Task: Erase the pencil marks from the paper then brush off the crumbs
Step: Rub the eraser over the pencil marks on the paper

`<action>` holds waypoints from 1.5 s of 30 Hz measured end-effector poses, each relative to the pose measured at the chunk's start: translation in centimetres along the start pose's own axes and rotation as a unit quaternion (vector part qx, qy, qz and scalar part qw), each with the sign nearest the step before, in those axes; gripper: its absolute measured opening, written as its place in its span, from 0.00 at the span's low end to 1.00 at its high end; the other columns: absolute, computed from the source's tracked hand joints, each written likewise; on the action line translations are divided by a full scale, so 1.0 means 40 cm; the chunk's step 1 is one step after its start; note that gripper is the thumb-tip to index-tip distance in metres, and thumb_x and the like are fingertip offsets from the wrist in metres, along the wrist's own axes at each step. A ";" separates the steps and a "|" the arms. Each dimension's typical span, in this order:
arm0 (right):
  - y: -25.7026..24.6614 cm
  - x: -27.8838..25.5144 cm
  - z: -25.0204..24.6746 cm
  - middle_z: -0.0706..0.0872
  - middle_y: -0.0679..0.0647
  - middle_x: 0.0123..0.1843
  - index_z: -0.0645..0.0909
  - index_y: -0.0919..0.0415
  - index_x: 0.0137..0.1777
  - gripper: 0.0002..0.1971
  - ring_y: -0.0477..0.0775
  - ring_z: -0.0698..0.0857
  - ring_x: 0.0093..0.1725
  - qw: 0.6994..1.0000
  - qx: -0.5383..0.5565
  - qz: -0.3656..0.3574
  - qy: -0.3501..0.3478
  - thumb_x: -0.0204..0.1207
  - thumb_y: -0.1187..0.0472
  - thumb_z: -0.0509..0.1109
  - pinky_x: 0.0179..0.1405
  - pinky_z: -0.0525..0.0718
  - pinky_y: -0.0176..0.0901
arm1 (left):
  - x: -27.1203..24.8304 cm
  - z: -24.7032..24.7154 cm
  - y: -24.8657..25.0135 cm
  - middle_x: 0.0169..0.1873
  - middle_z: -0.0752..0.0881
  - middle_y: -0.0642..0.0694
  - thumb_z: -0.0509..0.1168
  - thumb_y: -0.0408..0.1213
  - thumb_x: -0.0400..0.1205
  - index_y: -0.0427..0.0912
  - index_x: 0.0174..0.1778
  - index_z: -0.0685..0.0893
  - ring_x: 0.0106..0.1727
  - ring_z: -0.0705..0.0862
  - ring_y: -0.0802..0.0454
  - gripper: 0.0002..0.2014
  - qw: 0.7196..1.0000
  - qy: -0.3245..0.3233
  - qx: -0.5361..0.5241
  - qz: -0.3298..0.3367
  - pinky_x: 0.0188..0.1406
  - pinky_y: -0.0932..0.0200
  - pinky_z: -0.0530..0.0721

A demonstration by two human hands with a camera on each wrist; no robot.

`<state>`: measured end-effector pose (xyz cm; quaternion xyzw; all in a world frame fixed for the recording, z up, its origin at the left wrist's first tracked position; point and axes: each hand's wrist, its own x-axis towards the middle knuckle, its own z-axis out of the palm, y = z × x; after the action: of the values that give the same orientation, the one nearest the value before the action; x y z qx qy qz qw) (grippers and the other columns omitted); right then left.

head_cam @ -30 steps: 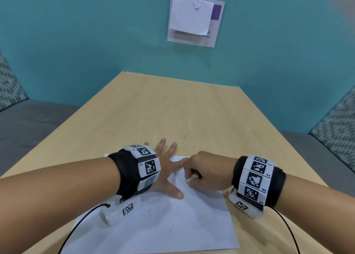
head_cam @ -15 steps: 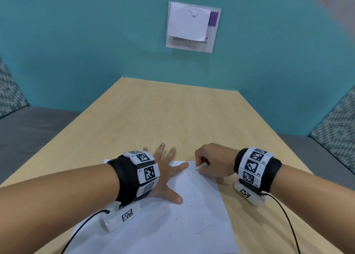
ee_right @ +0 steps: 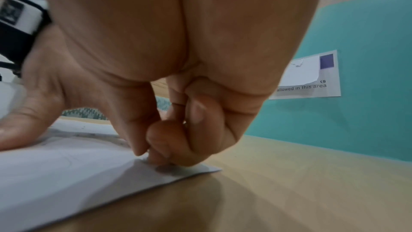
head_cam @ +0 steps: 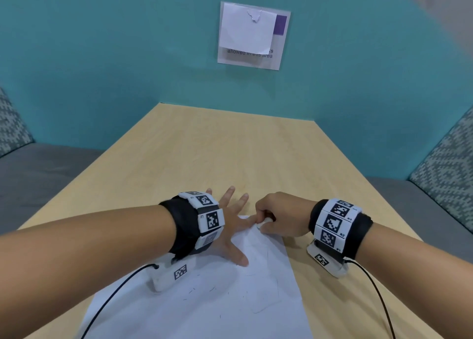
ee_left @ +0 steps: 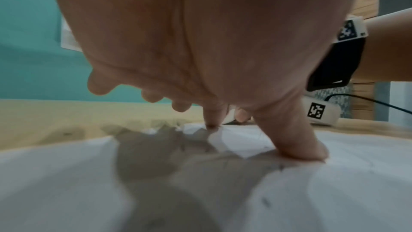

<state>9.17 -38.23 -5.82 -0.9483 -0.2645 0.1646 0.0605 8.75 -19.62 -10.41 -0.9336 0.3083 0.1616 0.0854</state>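
Note:
A white sheet of paper lies on the wooden table, with faint pencil lines and small dark crumbs on it. My left hand lies flat with spread fingers across the paper's far left part, holding it down; its thumb presses on the sheet. My right hand is curled round a small white eraser at the paper's far right corner. In the right wrist view the thumb and fingertips pinch together against the paper, and the eraser is mostly hidden.
The teal wall stands at the table's far end and bears a sign. Grey benches with patterned cushions flank the table on both sides. Black cables run from both wrist cameras toward me.
My right hand with the eraser slid away from me along the paper, from near its middle to its far right corner. The left hand has stayed pressed flat on the sheet.

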 end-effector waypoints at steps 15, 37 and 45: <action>-0.028 0.006 0.016 0.77 0.40 0.34 0.78 0.52 0.44 0.03 0.44 0.76 0.33 0.999 -0.013 -0.035 -0.034 0.76 0.57 0.70 0.34 0.73 0.37 | -0.010 0.018 -0.013 0.85 0.27 0.48 0.60 0.80 0.69 0.79 0.81 0.40 0.81 0.21 0.36 0.48 0.999 -0.002 -0.050 -0.013 0.73 0.16 0.35; -0.013 0.002 0.013 0.81 0.44 0.35 0.81 0.55 0.45 0.03 0.48 0.80 0.35 0.999 -0.019 -0.029 -0.025 0.74 0.57 0.68 0.37 0.81 0.44 | -0.013 0.014 -0.006 0.85 0.29 0.44 0.62 0.78 0.69 0.78 0.80 0.34 0.80 0.21 0.32 0.51 0.998 -0.007 -0.055 -0.029 0.71 0.14 0.35; 0.005 -0.003 0.000 0.77 0.40 0.34 0.81 0.54 0.45 0.02 0.42 0.76 0.33 1.000 -0.006 -0.012 -0.013 0.75 0.58 0.70 0.35 0.74 0.37 | -0.011 0.012 -0.006 0.85 0.29 0.45 0.62 0.79 0.69 0.76 0.81 0.34 0.80 0.20 0.32 0.53 0.998 -0.013 -0.051 -0.031 0.71 0.14 0.35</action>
<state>9.17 -38.48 -5.81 -0.9433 -0.2774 0.1743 0.0534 8.45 -19.06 -10.68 -0.9437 0.2693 0.1866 0.0464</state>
